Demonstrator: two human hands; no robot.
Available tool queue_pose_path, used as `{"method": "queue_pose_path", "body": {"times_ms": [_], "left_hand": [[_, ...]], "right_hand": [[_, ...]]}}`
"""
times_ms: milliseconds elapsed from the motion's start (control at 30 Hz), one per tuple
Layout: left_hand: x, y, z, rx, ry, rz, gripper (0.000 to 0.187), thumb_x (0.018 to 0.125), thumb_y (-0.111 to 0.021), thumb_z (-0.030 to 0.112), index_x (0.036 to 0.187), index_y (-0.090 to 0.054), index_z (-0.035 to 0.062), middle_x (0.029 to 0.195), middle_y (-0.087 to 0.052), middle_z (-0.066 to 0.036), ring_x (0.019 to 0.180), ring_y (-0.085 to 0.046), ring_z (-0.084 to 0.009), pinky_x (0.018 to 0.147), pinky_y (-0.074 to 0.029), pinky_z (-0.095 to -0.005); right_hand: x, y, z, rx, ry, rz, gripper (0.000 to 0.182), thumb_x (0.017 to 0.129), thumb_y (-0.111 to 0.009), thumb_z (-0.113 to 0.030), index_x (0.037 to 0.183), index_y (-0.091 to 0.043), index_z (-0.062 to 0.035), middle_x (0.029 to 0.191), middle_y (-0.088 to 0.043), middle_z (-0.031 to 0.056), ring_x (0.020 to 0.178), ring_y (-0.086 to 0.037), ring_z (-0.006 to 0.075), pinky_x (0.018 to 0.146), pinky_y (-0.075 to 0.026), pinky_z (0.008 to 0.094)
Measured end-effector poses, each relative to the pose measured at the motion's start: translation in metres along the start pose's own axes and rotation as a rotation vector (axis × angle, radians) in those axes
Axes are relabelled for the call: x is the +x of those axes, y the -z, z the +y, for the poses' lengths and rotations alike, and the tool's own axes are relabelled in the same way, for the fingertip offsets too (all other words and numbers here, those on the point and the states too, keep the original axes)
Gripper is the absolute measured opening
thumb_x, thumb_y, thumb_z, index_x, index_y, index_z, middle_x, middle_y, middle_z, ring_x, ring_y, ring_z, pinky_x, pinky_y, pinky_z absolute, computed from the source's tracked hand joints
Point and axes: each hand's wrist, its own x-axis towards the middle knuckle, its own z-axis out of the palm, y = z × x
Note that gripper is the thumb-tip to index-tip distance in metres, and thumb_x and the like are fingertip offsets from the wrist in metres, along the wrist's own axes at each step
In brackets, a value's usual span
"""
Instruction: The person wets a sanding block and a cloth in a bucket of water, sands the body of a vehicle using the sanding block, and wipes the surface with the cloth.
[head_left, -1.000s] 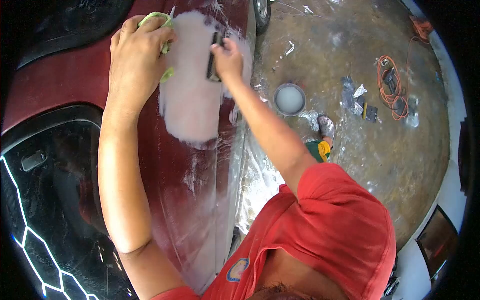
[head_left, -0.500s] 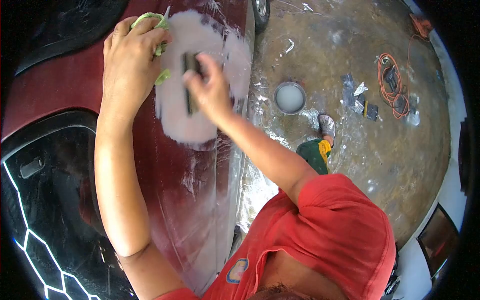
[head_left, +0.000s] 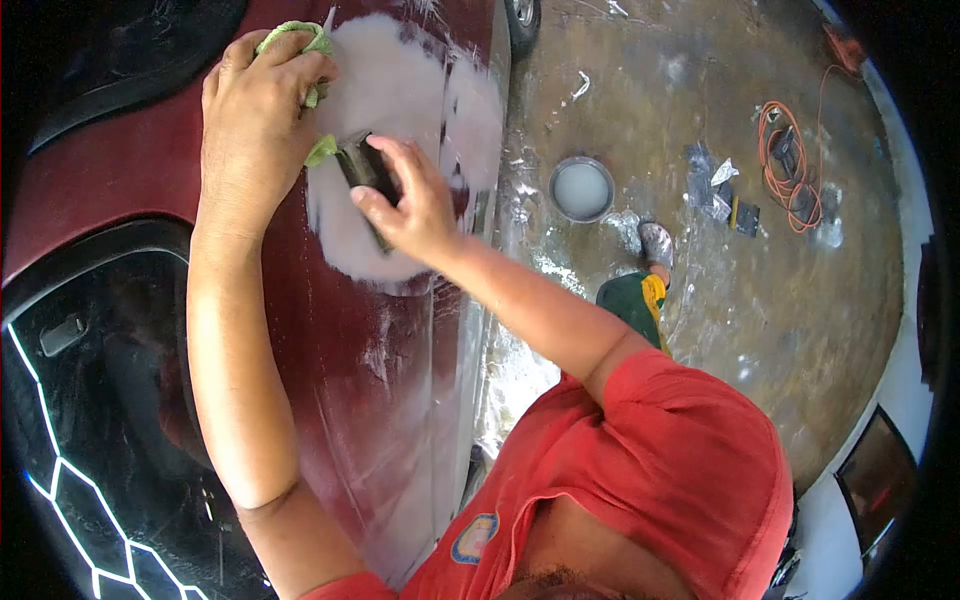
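My left hand (head_left: 262, 110) is wrapped round a green cloth (head_left: 318, 42) at the upper edge of the dark red car panel (head_left: 340, 400). A loose end of cloth shows below the fingers. My right hand (head_left: 415, 200) grips a dark, long sanding block (head_left: 366, 180) between thumb and fingers. The block lies tilted on a pale grey-white patch (head_left: 385, 80) on the panel, its top end close to the cloth's loose end. Whitish smears run down the panel beside the patch.
A round basin of cloudy liquid (head_left: 582, 190) stands on the wet floor (head_left: 780, 320). Farther right lie dark sheets with foil scraps (head_left: 708, 185) and an orange cable coil (head_left: 790, 165). My sandalled foot (head_left: 656, 248) is beyond the basin. A car window (head_left: 110, 370) is at lower left.
My right hand has moved slightly down with the block, which now leans with its top end to the left. My left hand and the cloth have barely moved.
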Motion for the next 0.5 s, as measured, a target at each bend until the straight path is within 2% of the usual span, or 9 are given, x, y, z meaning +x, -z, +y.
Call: {"method": "queue_pose_path", "body": {"times_ms": [67, 100, 133, 233, 300, 333, 400, 433, 500], "left_hand": [[0.001, -0.001, -0.001, 0.025, -0.010, 0.006, 0.042, 0.073, -0.074, -0.001, 0.111, -0.075, 0.0164, 0.135, -0.065, 0.000, 0.136, -0.051, -0.0299, 0.110, -0.041, -0.0469], [0.001, -0.002, -0.001, 0.036, -0.007, 0.011, 0.042, 0.073, -0.074, -0.001, 0.111, -0.075, 0.0168, 0.135, -0.065, 0.000, 0.136, -0.051, -0.0299, 0.110, -0.041, -0.0469], [0.001, -0.002, -0.001, 0.027, -0.022, 0.032, 0.041, 0.072, -0.075, 0.000, 0.110, -0.075, 0.0155, 0.134, -0.065, 0.000, 0.134, -0.052, -0.0291, 0.110, -0.042, -0.0468], [0.005, -0.001, -0.002, 0.025, -0.057, 0.071, 0.039, 0.070, -0.078, 0.003, 0.108, -0.074, 0.0128, 0.130, -0.066, 0.001, 0.131, -0.053, -0.0277, 0.109, -0.042, -0.0464], [0.003, -0.002, -0.002, 0.057, -0.044, 0.049, 0.040, 0.069, -0.078, 0.002, 0.108, -0.074, 0.0128, 0.130, -0.066, 0.001, 0.131, -0.053, -0.0277, 0.109, -0.042, -0.0463], [0.000, -0.003, -0.001, 0.051, -0.044, 0.028, 0.044, 0.070, -0.076, -0.001, 0.112, -0.073, 0.0139, 0.133, -0.065, 0.000, 0.132, -0.053, -0.0289, 0.109, -0.042, -0.0464], [0.000, 0.001, -0.002, 0.048, -0.048, -0.012, 0.054, 0.071, -0.070, -0.007, 0.119, -0.071, 0.0162, 0.137, -0.063, -0.002, 0.133, -0.052, -0.0313, 0.111, -0.042, -0.0465], [0.001, 0.003, 0.000, 0.053, -0.051, -0.010, 0.059, 0.070, -0.070, -0.008, 0.123, -0.069, 0.0169, 0.137, -0.063, -0.003, 0.133, -0.052, -0.0317, 0.111, -0.042, -0.0465], [0.003, 0.002, 0.003, 0.066, -0.042, 0.006, 0.068, 0.068, -0.068, -0.011, 0.129, -0.065, 0.0184, 0.138, -0.061, -0.005, 0.133, -0.052, -0.0325, 0.110, -0.043, -0.0464]], "right_hand": [[0.017, 0.005, 0.041, -0.101, 0.055, 0.064, 0.051, 0.089, -0.074, -0.031, 0.131, -0.056, -0.0069, 0.119, -0.066, 0.0207, 0.109, -0.065, 0.0433, 0.091, -0.053, 0.0502], [0.028, 0.002, 0.074, -0.095, -0.098, 0.144, 0.050, 0.091, -0.072, -0.032, 0.132, -0.057, -0.0057, 0.121, -0.067, 0.0221, 0.109, -0.066, 0.0407, 0.093, -0.053, 0.0480], [0.047, 0.009, 0.090, 0.020, -0.456, 0.147, 0.050, 0.093, -0.070, -0.032, 0.133, -0.058, -0.0040, 0.122, -0.068, 0.0221, 0.110, -0.068, 0.0376, 0.094, -0.053, 0.0455], [0.070, 0.008, 0.115, -0.019, -0.565, 0.285, 0.050, 0.094, -0.068, -0.032, 0.134, -0.057, -0.0028, 0.123, -0.068, 0.0221, 0.111, -0.068, 0.0356, 0.095, -0.052, 0.0440], [0.041, -0.002, 0.049, 0.161, -0.532, 0.200, 0.044, 0.093, -0.069, -0.026, 0.129, -0.058, -0.0025, 0.118, -0.067, 0.0236, 0.112, -0.067, 0.0371, 0.096, -0.052, 0.0444], [0.017, -0.012, 0.029, 0.072, -0.225, 0.196, 0.045, 0.090, -0.072, -0.022, 0.129, -0.057, -0.0038, 0.120, -0.065, 0.0228, 0.112, -0.065, 0.0396, 0.096, -0.052, 0.0466], [-0.012, -0.005, -0.009, 0.061, -0.008, -0.022, 0.055, 0.088, -0.077, -0.026, 0.133, -0.053, -0.0055, 0.127, -0.061, 0.0218, 0.112, -0.064, 0.0413, 0.095, -0.053, 0.0494], [-0.009, -0.004, 0.002, 0.049, 0.104, 0.008, 0.054, 0.088, -0.076, -0.028, 0.132, -0.054, -0.0052, 0.123, -0.063, 0.0216, 0.111, -0.064, 0.0428, 0.094, -0.053, 0.0498], [0.011, 0.005, 0.035, -0.041, 0.089, 0.029, 0.053, 0.089, -0.075, -0.028, 0.132, -0.055, -0.0048, 0.120, -0.065, 0.0220, 0.108, -0.065, 0.0430, 0.093, -0.054, 0.0505]]}}
